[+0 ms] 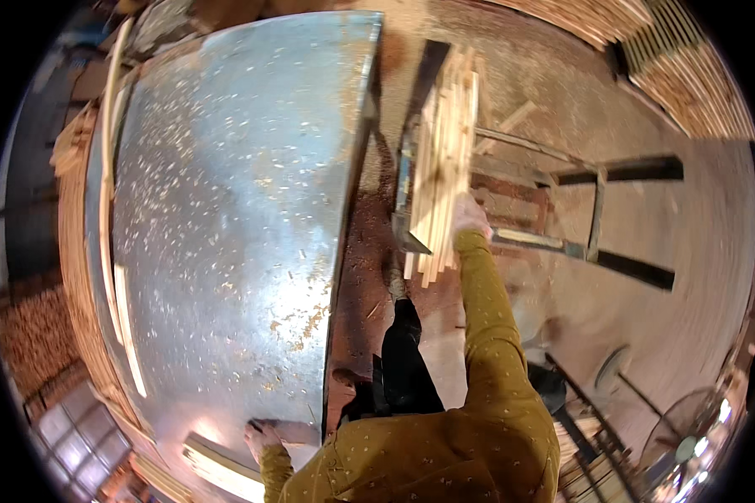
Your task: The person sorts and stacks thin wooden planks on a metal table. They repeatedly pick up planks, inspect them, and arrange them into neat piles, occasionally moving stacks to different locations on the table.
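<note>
My right hand [470,216] is at the near right side of a stack of long pale wooden strips [445,155], its fingers closed on the strips' edge and partly hidden. The strips lie lengthwise away from me on a dark metal stand [410,235], with uneven near ends sticking out. My left hand [262,438] rests on the near end of a large grey metal table [226,210], fingers apart and holding nothing that I can see. Beside it lies a short bundle of pale wooden strips [222,469].
Wood chips are scattered over the metal tabletop, and long thin strips [107,218] run along its left side. A dark metal frame [600,210] lies right of the stand. Stacked boards [688,84] fill the far right; a fan [684,444] stands at the near right.
</note>
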The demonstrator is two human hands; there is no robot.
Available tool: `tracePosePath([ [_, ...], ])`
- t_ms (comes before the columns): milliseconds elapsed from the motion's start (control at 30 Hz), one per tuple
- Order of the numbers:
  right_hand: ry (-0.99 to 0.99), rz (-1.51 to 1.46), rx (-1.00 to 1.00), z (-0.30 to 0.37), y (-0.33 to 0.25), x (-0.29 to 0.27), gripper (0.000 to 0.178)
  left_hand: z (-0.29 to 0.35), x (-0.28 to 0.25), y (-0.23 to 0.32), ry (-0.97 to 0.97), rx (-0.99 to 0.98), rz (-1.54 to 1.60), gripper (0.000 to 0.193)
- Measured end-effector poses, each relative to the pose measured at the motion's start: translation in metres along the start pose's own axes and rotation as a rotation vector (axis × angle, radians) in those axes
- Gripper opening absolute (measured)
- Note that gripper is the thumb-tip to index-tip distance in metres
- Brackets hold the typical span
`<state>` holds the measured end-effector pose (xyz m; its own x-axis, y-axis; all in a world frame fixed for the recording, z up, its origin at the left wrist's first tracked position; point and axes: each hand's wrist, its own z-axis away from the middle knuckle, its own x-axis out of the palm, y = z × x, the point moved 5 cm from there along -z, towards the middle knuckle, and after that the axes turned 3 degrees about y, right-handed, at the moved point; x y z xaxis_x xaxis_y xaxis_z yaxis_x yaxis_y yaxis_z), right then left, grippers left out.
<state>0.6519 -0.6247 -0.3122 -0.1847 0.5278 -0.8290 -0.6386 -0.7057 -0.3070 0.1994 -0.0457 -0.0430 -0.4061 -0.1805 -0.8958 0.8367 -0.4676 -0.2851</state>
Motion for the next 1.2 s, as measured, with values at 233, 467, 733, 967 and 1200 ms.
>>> tracePosePath([
  [233, 0.783, -0.441, -0.443, 0.085, -0.046, -0.198, 0.045, 0.01, -0.095, 0.107, -0.122, -0.042, 0.196, 0.062],
  [467, 0.416, -0.667, -1.667, 0.362, -0.389, -0.266, 0.036, 0.025, 0.008, 0.05, -0.492, -0.189, 0.229, 0.059],
  [733, -0.131, 0.684, -1.882, 0.503, -0.648, 0.117, 0.065, -0.003, -0.106, 0.033, -0.444, 0.205, 0.95, 0.055],
  [967, -0.207, 1.054, -1.77, 0.588, -0.707, 0.204, 0.074, -0.074, -0.04, 0.036, -0.167, -0.075, 1.928, 0.039],
  [1200, -0.927, 0.837, -2.048, 0.557, -0.604, 0.158, 0.082, -0.171, -0.073, 0.06, -0.131, -0.704, 2.42, 0.05],
])
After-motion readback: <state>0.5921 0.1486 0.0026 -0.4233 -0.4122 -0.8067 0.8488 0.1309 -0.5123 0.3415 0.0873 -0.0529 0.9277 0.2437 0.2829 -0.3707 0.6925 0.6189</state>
